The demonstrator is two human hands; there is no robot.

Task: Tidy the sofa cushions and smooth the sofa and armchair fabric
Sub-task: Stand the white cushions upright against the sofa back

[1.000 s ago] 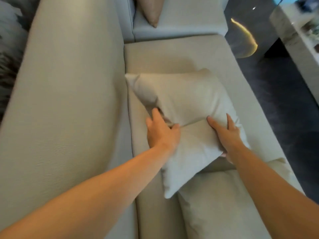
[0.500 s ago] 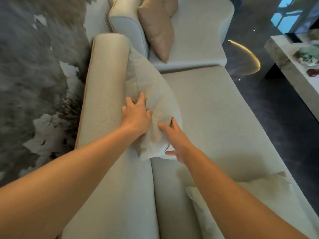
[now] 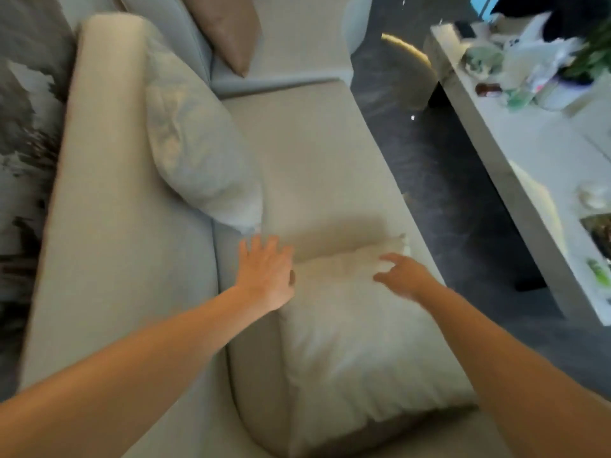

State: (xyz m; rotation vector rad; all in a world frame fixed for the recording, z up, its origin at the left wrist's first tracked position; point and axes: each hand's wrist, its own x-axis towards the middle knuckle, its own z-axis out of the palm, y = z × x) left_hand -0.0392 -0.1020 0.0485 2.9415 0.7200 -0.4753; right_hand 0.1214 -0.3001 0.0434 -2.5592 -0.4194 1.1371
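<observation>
A beige sofa fills the view, its seat (image 3: pixel 317 153) running away from me and its backrest (image 3: pixel 109 180) on the left. One pale cushion (image 3: pixel 195 143) leans upright against the backrest. A second pale cushion (image 3: pixel 357 338) lies flat on the seat close to me. My left hand (image 3: pixel 266 272) is open, fingers spread, at that cushion's far left corner. My right hand (image 3: pixel 401 271) hovers open over its far right corner, fingers curled a little. Neither hand holds anything. A brown cushion (image 3: pixel 228 28) stands on the grey armchair (image 3: pixel 297 44) beyond the sofa.
A white low table (image 3: pixel 535 160) with bags, a plant and small items runs along the right. Dark floor (image 3: pixel 439 180) lies between it and the sofa. A grey patterned wall surface (image 3: pixel 23 120) is behind the backrest.
Both hands have let go of the first cushion, which now leans against the backrest, and have moved back toward me to the flat cushion. The view has swung right.
</observation>
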